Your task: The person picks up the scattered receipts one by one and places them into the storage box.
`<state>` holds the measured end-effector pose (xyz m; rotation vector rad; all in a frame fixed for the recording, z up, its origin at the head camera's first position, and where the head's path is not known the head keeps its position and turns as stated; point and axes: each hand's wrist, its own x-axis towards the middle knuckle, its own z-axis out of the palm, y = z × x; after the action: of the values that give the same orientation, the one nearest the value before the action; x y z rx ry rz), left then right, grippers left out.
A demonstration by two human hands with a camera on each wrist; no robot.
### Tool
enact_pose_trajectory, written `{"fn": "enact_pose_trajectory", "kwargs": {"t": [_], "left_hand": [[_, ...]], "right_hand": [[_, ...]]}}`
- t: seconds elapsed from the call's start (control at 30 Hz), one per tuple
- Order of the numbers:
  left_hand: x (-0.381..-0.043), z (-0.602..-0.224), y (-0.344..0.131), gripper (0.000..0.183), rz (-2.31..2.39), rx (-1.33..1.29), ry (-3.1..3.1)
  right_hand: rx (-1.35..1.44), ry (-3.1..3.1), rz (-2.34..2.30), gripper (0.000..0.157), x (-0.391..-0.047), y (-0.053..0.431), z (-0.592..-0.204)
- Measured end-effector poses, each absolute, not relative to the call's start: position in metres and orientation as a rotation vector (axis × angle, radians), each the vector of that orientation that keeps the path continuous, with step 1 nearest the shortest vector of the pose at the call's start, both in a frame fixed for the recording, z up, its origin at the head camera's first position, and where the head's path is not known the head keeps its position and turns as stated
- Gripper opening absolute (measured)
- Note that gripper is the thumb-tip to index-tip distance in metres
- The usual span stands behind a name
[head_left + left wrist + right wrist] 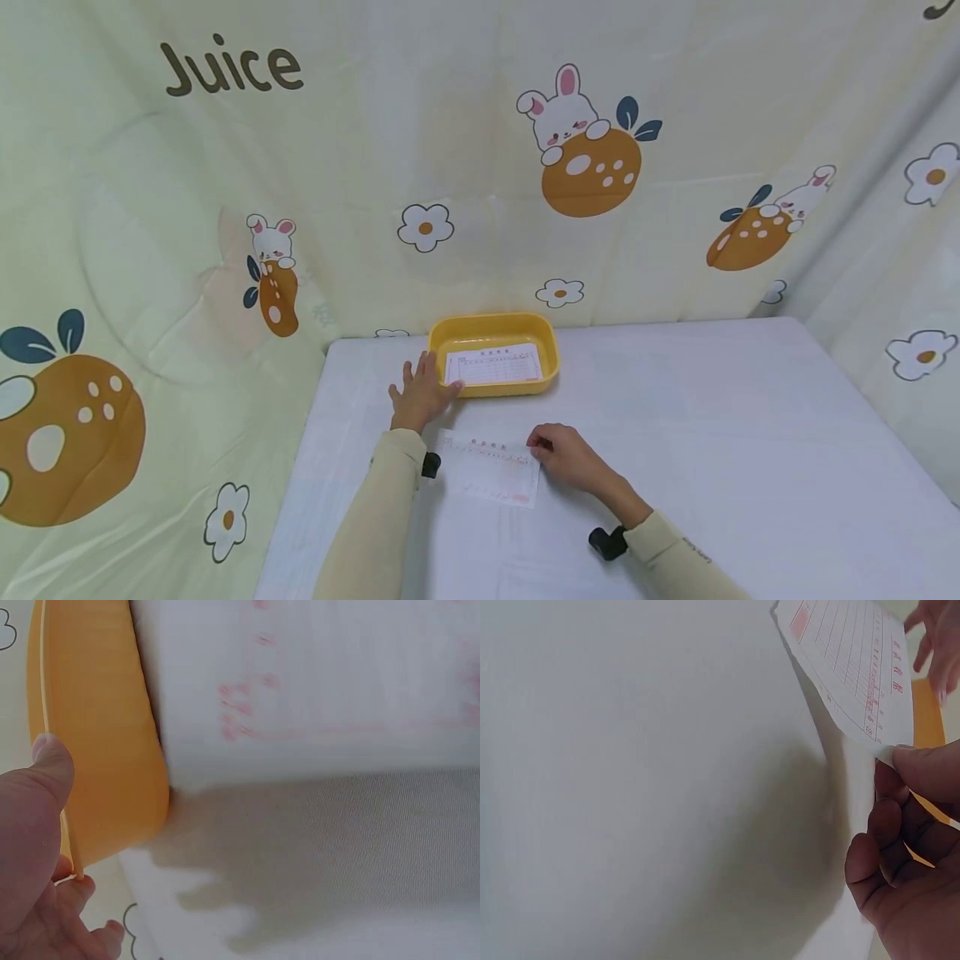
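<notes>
A yellow tray (493, 389) stands at the far side of the table with printed receipt slips (492, 364) inside. My left hand (422, 398) holds its near left corner, the thumb (52, 761) over the front rim and other fingers spread along the left side. Nearer to me is a white receipt slip (487, 479) with red print and a ruled grid. Thumb and index finger of my right hand (566, 456) pinch its far right corner. In the right wrist view that corner is lifted and the slip (855, 667) bends, while the other fingers curl beneath.
A white cloth (675, 433) covers the table. Right behind the tray hangs a cream curtain (465, 150) with rabbits, oranges and flowers, which also runs along both sides. Black wrist cameras (607, 543) sit on both forearms.
</notes>
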<state>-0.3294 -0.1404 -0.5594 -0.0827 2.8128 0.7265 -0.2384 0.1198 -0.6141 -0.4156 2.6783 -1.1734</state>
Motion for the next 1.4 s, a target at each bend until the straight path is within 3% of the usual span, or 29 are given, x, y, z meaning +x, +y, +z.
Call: {"fn": "enact_pose_trajectory", "kwargs": {"t": [0.8, 1.4], "left_hand": [[-0.336, -0.567, -0.144, 0.091, 0.741, -0.067, 2.821], [-0.325, -0.553, -0.14, 0.089, 0.763, -0.064, 2.814]], "right_hand": [[-0.461, 2.782, -1.047, 0.009, -0.301, 0.171, -0.547], [-0.583, 2.92, -0.966, 0.012, -0.372, 0.186, -0.455]]}}
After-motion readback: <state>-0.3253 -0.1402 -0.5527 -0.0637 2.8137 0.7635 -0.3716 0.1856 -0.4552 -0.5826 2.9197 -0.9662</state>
